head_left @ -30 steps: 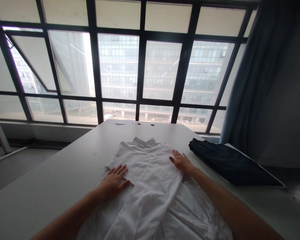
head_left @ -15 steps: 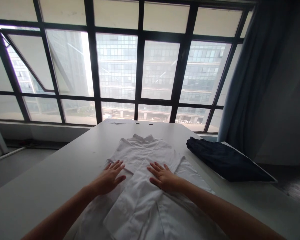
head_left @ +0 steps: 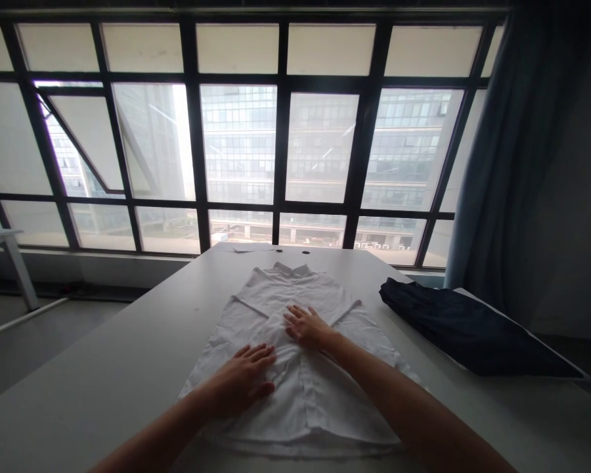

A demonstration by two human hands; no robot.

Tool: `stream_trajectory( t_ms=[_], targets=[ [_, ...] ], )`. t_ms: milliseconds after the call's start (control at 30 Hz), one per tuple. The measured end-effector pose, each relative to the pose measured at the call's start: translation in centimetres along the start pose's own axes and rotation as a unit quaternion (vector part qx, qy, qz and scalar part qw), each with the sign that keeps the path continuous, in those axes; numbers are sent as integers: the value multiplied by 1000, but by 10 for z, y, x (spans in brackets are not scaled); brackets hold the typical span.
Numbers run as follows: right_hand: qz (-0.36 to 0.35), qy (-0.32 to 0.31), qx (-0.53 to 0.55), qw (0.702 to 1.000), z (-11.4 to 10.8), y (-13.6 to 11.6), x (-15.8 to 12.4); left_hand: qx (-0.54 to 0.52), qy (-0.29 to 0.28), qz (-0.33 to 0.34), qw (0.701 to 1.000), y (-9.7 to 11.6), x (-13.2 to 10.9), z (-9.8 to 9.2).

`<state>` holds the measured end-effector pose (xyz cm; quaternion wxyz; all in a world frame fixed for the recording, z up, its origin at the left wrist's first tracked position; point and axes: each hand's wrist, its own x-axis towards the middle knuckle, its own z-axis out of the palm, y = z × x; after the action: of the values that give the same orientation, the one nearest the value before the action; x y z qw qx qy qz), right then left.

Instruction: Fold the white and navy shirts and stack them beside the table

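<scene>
One white table [head_left: 108, 368] under a white shirt [head_left: 315, 420], black-framed windows [head_left: 280, 151] beyond.

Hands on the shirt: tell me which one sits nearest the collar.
The right hand is nearest the collar of the white shirt, resting on its middle; the left hand lies farther down, toward the hem.

two bare forearms [head_left: 394, 401] reach in from the bottom of the frame, angled toward each other; the left hand [head_left: 241, 380] lies flat, palm down, fingers spread, while the right hand [head_left: 308, 327] rests farther forward, also palm down and open.
</scene>
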<state>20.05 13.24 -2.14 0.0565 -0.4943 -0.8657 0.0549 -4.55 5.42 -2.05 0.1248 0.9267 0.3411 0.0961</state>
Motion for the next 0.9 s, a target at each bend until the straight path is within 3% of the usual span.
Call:
stream_trajectory(
  t_ms=[100, 200, 367, 467, 567, 733, 900],
  targets=[
    [-86, -5, 45, 995, 12, -19, -8, -2, 28, 3, 1000, -1, -1, -1],
    [-85, -5, 67, 994, 17, -7, -15, -10, 38, 10, 999, -3, -2, -1],
    [115, -21, 30, 993, 8, 78, -24, -24, 25, 7, 999, -5, -5, -1],
    [284, -7, -1, 959, 3, 129, -39, -34, 24, 6, 999, -6, -6, 0],
    [370, 13, -12, 929, 0, 156, -59, -39, 18, -5, 999, -4, -7, -1],
    [407, 38, -31, 912, 0, 153, -88, -50, 22, -6, 998, -2, -9, -7],
    [340, 80, -75, 934, -8, 127, -88, -78, 85, -46, 992, -6, -1, -9]
  ],
)
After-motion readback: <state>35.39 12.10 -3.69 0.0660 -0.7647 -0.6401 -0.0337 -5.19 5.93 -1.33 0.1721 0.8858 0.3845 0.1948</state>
